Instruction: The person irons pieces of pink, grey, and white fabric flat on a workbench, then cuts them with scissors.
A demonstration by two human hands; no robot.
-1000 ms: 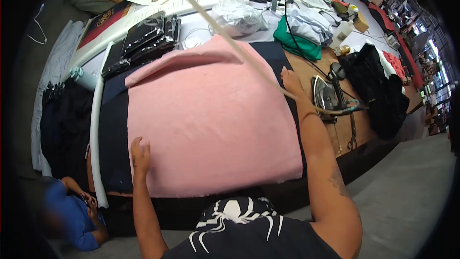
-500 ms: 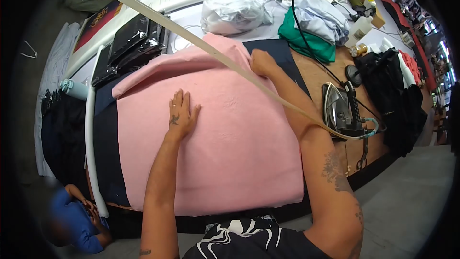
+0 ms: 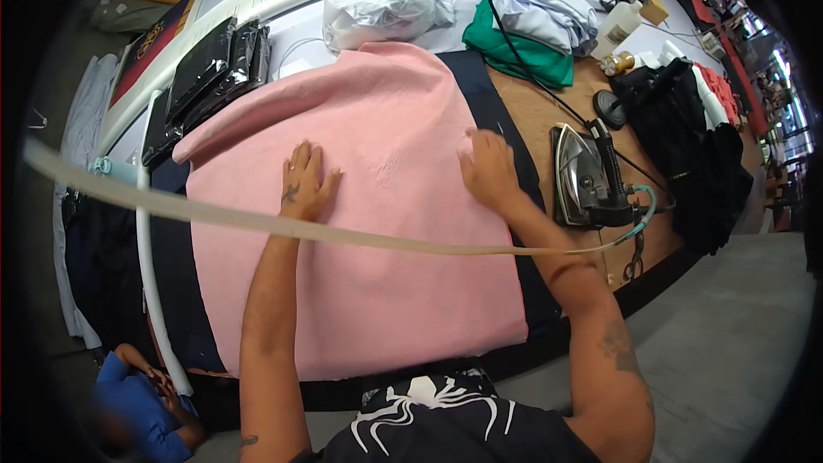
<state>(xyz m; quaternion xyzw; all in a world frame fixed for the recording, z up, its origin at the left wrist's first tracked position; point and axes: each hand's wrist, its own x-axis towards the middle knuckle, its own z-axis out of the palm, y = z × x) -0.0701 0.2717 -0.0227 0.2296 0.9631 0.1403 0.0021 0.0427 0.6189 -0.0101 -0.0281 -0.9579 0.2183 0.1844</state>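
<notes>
Pink fabric (image 3: 403,291) covers a dark blue cloth (image 3: 184,291) on the table, its far edge raised in loose folds. My left hand (image 3: 307,182) lies flat on the pink fabric, fingers spread, left of a small wrinkled patch. At the fabric's right edge, my right hand (image 3: 490,167) has its fingers bent and pressed together on the edge; whether cloth is pinched between them is hard to make out. To the right, an iron (image 3: 587,176) rests on the brown board (image 3: 531,111). A pale hose (image 3: 377,240) runs from the iron across my forearms.
Black plastic packages (image 3: 206,73) sit at the far left, near a clear plastic bundle (image 3: 377,9). Green cloth (image 3: 514,51), a bottle (image 3: 617,27) and black garments (image 3: 694,154) stand or lie at the right. Scissors (image 3: 634,259) lie below the iron. A person in blue (image 3: 141,403) is at lower left.
My right hand has come nearer along the fabric's right edge, and the far right corner now spreads farther out. The hose has swung lower across the view. My left hand stays flat.
</notes>
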